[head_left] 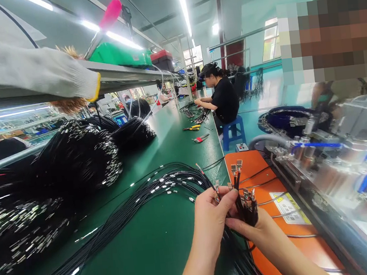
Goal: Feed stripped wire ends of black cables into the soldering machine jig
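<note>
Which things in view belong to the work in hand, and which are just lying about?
Likely in use:
black cables, in left hand and right hand
metal terminals

Apparently lying about:
yellow-handled tool
red-handled tool
white glove
green box

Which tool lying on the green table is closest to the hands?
The red-handled tool; the yellow-and-black one lies farther along the table.

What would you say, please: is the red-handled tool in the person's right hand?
No, the red-handled tool lies on the green table, while the right hand holds a bunch of black cables.
</note>
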`<state>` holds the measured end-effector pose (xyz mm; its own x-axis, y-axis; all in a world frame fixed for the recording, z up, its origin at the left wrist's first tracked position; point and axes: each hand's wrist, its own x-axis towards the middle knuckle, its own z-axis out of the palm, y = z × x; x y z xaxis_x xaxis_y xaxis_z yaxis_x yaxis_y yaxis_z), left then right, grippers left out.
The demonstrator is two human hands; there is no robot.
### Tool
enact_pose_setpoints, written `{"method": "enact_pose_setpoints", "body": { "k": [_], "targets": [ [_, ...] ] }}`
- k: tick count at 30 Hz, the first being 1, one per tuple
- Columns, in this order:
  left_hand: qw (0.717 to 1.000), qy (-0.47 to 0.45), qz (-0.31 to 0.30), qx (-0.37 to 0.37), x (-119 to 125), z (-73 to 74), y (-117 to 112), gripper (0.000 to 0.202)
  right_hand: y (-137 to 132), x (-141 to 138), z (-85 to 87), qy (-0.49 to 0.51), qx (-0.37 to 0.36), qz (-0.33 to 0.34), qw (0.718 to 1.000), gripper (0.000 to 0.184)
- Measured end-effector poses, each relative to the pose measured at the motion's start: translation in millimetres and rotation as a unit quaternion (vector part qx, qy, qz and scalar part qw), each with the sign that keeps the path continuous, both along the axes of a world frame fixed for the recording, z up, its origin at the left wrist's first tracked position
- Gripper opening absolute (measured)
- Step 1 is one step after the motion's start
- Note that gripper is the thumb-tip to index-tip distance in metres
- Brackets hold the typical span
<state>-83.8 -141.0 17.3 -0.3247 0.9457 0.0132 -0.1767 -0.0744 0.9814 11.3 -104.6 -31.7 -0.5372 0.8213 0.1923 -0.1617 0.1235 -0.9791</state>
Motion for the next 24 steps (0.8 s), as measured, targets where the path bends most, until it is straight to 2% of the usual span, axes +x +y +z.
{"method": "enact_pose_setpoints", "body": {
  "k": [5, 10, 14, 18, 21, 24],
  "targets": [
    [1.000, 0.007, -0.023, -0.004, -1.9, -3.9, 1.1, 0.027, -3.5, 2.8, -0.8, 0.004, -0.009, -0.008, 1.000, 0.025],
    [0.997, 0.039, -0.059, 0.007, -14.4, 0.9, 0.5, 0.037, 0.7, 8.4, -0.6, 0.002, -0.067, -0.026, 0.997, 0.034],
    [0.994, 0.088, -0.069, 0.015, -20.5, 3.6, 0.3, 0.027, 6.3, 6.3, -5.4, 0.029, -0.092, -0.012, 0.995, 0.041],
    [0.990, 0.125, -0.060, 0.019, -17.1, 4.0, -1.2, 0.024, 5.6, 0.0, -9.1, 0.081, -0.086, -0.007, 0.993, 0.039],
    [0.987, 0.147, -0.045, 0.039, -14.8, 9.7, -3.9, 0.031, 2.4, -2.7, -8.3, 0.122, -0.118, 0.025, 0.985, 0.037],
    [0.985, 0.162, 0.025, 0.050, -14.8, 17.7, -7.1, 0.034, -2.1, -2.6, -5.6, 0.110, -0.155, 0.050, 0.981, 0.039]
  ]
}}
